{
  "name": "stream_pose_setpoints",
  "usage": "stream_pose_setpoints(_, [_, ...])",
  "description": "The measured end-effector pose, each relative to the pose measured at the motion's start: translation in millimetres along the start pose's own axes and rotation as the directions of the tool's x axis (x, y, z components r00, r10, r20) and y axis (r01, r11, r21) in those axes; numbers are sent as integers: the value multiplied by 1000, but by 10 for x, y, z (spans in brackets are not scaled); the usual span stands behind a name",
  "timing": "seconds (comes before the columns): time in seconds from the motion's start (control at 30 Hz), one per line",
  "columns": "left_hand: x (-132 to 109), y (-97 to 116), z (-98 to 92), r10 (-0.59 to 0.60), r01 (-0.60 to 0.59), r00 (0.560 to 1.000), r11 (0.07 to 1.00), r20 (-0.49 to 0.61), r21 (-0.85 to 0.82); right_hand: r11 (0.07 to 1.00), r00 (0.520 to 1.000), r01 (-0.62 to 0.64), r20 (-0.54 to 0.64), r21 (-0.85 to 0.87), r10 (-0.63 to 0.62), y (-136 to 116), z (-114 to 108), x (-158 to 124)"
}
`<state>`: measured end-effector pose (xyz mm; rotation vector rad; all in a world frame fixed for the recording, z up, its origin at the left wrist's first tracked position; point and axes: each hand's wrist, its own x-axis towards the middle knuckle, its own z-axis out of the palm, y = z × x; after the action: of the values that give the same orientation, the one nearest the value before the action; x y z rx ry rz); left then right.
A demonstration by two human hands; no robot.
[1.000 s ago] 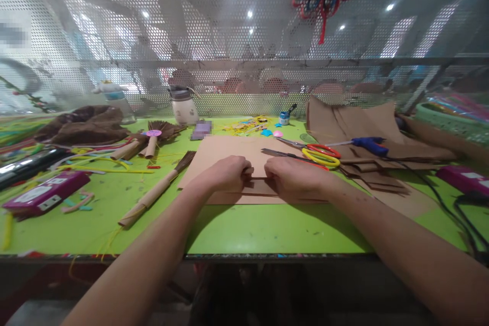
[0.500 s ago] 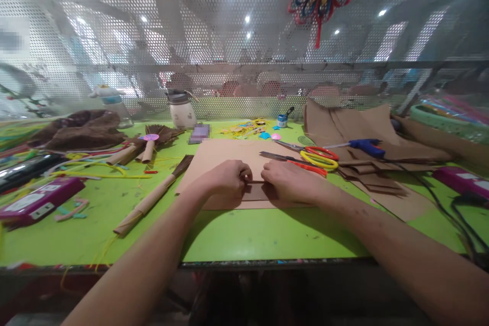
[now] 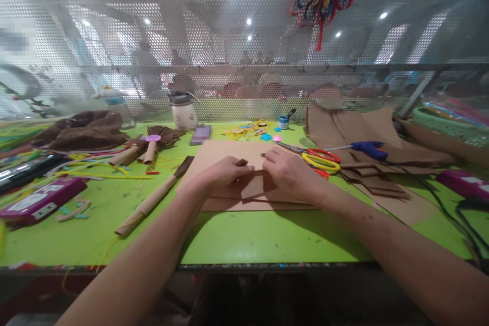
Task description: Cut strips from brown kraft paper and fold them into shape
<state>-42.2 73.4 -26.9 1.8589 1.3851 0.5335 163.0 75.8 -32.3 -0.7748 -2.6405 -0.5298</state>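
Note:
My left hand (image 3: 227, 175) and my right hand (image 3: 286, 173) are close together over a flat brown paper sheet (image 3: 217, 150). Both hands are closed on a small piece of brown paper (image 3: 255, 186), which spans the gap between them. A dark brown end pokes up from the curled fingers of my left hand. The fingertips of my right hand press the paper's other side, and its far end is hidden behind them. Just beyond my right hand lie scissors with yellow and red handles (image 3: 321, 162), partly covered by it.
A rolled paper stick with a fringed end (image 3: 153, 202) lies left of the sheet. Brown paper pieces (image 3: 367, 170) and a blue glue gun (image 3: 369, 150) with its cord are at the right. Purple power strips (image 3: 46, 198) sit on both sides; a cream jug (image 3: 184, 114) stands behind.
My left thumb has stretched out along the paper, and the dark end now shows above my left fingers. My right hand has shifted slightly, covering more of the scissors.

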Motion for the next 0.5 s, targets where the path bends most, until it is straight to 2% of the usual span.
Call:
stream_pose_setpoints(0.27, [-40, 61, 33, -138, 141, 990, 965, 30, -219, 998, 999, 34, -42, 55, -32, 7, 21, 6])
stream_pose_setpoints(0.5, [-35, 12, 32, -81, 101, 994, 929, 71, -356, 994, 995, 47, -95, 101, -37, 21, 24, 8])
